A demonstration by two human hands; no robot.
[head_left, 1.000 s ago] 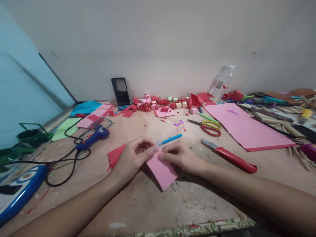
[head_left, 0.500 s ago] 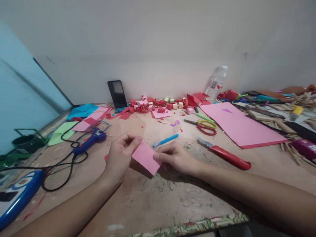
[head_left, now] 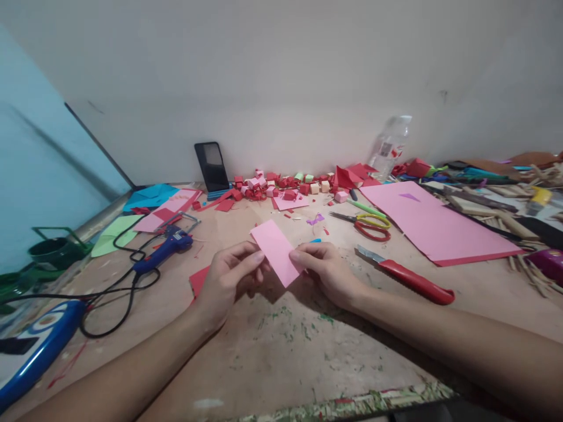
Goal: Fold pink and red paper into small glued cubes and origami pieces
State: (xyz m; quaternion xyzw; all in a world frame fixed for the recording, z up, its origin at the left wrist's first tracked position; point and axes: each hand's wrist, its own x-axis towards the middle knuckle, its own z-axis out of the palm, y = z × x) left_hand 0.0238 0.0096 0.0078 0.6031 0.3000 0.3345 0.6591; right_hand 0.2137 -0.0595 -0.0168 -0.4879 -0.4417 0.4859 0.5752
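Note:
A small pink paper rectangle (head_left: 277, 252) is held up above the table, tilted, between my two hands. My left hand (head_left: 233, 272) pinches its left edge with the thumb in front, the other fingers curled behind. On the paper's right edge, my right hand (head_left: 323, 266) is closed, thumb on top and fingertips partly hidden. Behind the right hand only the tip of a blue pen (head_left: 315, 241) shows. Red paper (head_left: 199, 281) lies partly under my left hand and wrist.
A red-handled utility knife (head_left: 409, 278) and scissors (head_left: 369, 224) lie to the right, beside large pink sheets (head_left: 444, 225). On the left is a blue glue gun (head_left: 160, 252) with a looping black cord. Small paper cubes (head_left: 272, 186), a phone (head_left: 212, 167) and a bottle (head_left: 390, 146) line the wall.
The pink paper has been raised and turned steeper, away from the table's front edge. My left hand's grip has shifted lower along its side. The blue pen is now mostly covered by my right hand.

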